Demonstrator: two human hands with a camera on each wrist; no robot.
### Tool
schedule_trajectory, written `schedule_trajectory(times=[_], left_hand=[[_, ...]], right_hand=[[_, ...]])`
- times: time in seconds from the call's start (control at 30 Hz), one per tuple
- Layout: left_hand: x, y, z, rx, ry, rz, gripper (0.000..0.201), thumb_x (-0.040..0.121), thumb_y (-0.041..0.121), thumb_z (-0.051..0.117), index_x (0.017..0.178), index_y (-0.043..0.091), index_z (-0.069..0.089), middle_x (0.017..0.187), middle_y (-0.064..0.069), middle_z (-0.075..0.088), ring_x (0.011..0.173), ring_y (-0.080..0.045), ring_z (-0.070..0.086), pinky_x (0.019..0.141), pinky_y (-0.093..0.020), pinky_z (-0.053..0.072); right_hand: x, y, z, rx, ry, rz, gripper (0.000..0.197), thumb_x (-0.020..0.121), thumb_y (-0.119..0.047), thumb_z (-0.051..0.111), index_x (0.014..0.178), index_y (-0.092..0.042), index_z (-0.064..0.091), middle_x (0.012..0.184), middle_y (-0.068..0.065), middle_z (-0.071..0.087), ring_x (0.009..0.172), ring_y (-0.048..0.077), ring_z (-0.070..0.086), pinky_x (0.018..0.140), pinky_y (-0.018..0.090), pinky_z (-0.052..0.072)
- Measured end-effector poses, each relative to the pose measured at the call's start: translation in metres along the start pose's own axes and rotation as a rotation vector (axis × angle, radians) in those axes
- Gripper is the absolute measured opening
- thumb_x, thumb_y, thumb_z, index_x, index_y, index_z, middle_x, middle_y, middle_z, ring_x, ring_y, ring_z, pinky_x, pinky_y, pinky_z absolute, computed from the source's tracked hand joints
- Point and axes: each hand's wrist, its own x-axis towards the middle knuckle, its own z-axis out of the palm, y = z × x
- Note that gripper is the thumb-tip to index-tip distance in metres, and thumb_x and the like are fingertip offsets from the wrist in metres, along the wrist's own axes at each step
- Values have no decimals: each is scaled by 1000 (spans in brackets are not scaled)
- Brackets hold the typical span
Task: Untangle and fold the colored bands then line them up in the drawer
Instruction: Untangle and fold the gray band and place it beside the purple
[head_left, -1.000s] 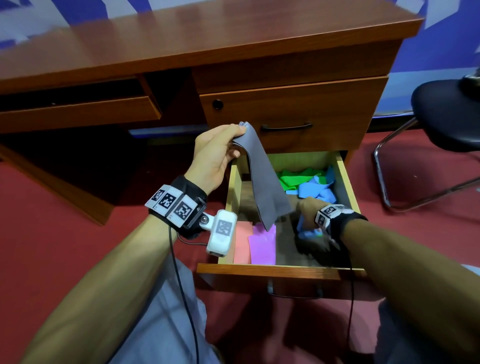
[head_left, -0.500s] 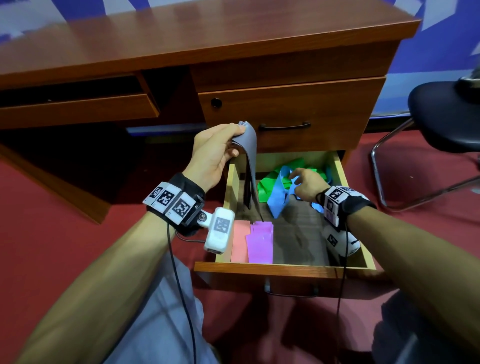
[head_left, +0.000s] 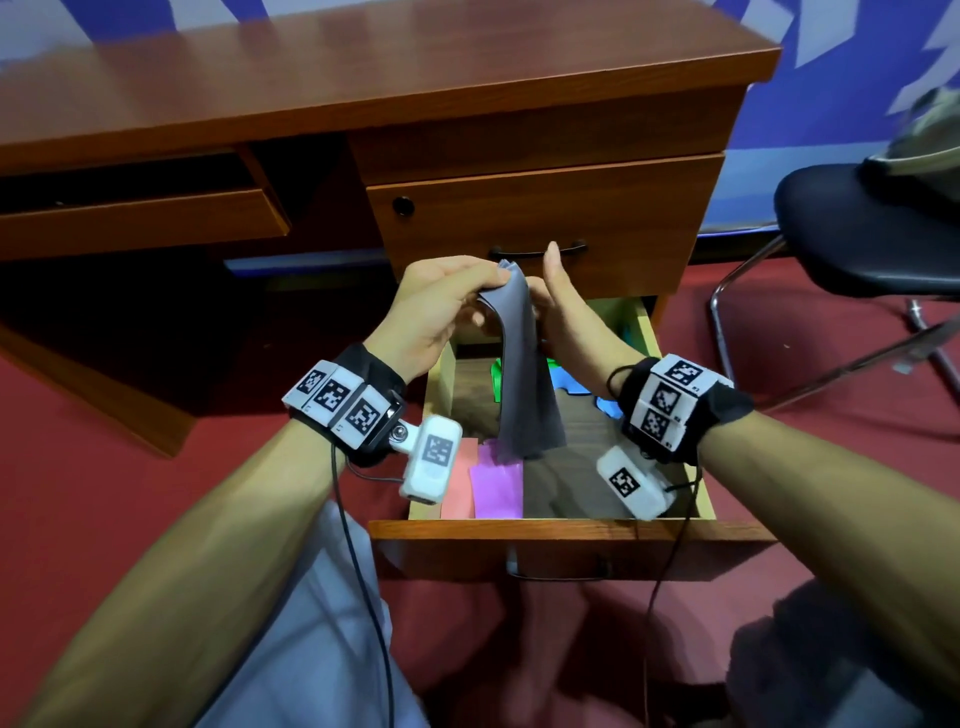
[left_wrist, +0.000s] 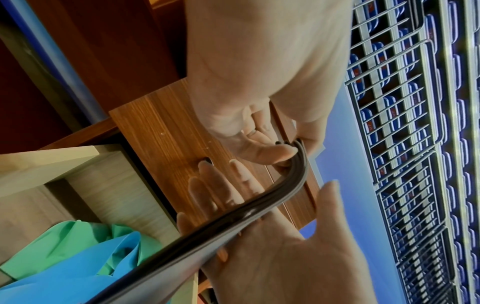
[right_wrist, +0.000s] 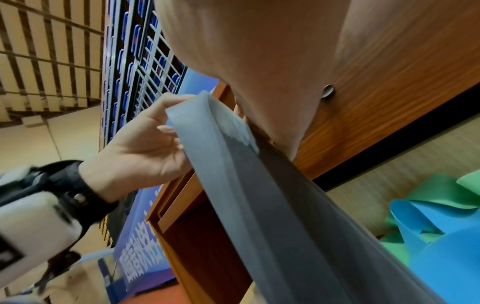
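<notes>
Your left hand (head_left: 436, 306) pinches the top of the grey band (head_left: 522, 374); your right hand (head_left: 566, 312) touches it from the other side, thumb raised. The band hangs between your wrists into the open drawer (head_left: 566, 530). Pink band (head_left: 460, 483) and purple band (head_left: 496, 483) lie flat below your left wrist; green and blue bands lie behind your right wrist.

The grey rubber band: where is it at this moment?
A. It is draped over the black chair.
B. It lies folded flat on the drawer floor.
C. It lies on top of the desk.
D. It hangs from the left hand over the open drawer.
D: the left hand pinches the top of the grey rubber band, which hangs down over the open wooden drawer.
</notes>
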Motion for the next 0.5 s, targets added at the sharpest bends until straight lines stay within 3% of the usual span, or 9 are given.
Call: schedule_trajectory(times=[0.03,0.1,0.2,0.27,0.33,0.5], left_hand=[[0,1,2,2,6,5,11,86,10,74,93,2,78,84,-7,71,74,-16,63,53,-20,44],[-2,1,6,18,12,20,8,86,9,74,90,3,77,82,-9,69,75,-20,61,55,-23,45],[-6,2,12,130,-1,91,5,85,11,76,85,6,78,78,-5,72,74,-15,66,59,-25,50],[-9,1,17,198,-11,135,6,84,9,76,87,4,79,78,-6,73,75,-13,68,61,-25,53],[-12,1,22,211,-3,149,7,83,5,75,87,0,78,75,-6,72,71,-11,68,59,-22,52],[-13,3,27,216,30,195,7,82,2,75,86,-3,77,77,-10,73,74,-14,68,63,-22,53]], right_hand=[[-4,1,0,33,9,-25,76,95,-71,30,132,-13,62,136,18,61,126,25,59,109,41,46],[-10,7,-4,-71,37,-130,61,94,-63,52,131,-15,59,132,7,65,123,15,60,109,38,45],[-19,16,-11,-330,13,-258,61,83,-28,82,135,-16,51,128,-3,65,119,6,61,98,24,49],[-24,18,-13,-427,41,-314,63,80,-25,85,133,-16,51,125,-5,65,116,3,61,95,21,50],[-25,17,-12,-513,100,-349,54,83,-32,82,125,-14,52,116,-4,65,106,2,63,88,21,52],[-22,12,-11,-652,137,-389,45,88,-28,72,121,-9,49,110,3,65,98,16,64,86,42,53]])
